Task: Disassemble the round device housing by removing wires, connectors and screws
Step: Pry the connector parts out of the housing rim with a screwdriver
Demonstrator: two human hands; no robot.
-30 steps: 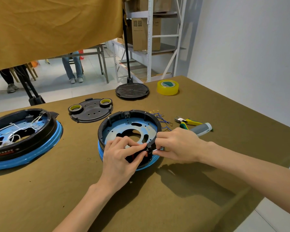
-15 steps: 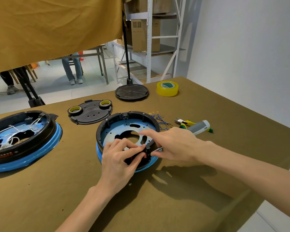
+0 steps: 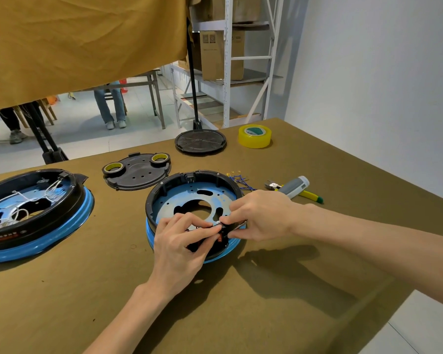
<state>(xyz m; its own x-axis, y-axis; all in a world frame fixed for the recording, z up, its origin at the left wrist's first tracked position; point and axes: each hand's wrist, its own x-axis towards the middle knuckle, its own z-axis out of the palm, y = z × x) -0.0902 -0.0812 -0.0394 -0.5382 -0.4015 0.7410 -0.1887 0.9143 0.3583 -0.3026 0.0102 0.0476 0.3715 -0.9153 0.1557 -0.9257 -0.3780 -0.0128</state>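
Observation:
The round device housing (image 3: pixel 189 192), a black ring over a blue base with a perforated metal plate inside, lies in the middle of the olive table. Both hands meet at its near rim. My left hand (image 3: pixel 179 244) curls its fingers over the rim and pinches a small black part with a red mark (image 3: pixel 220 237). My right hand (image 3: pixel 256 215) comes in from the right and pinches the same spot, with a thin metal piece (image 3: pixel 241 224) between thumb and finger. Loose blue wires with gold terminals (image 3: pixel 238 178) lie just behind the housing.
A second housing (image 3: pixel 33 213) with white wires sits at the left. A black cover plate (image 3: pixel 138 172) carries two tape rolls. Farther back are a black disc (image 3: pixel 200 141) and yellow tape (image 3: pixel 254 136). Pliers (image 3: pixel 273 185) and a grey-handled tool (image 3: pixel 294 186) lie at right, near the table's right edge.
My right hand's fingers have closed in from a pointing pose to a pinch at the rim. My left hand keeps its grip there. The housing stays in place.

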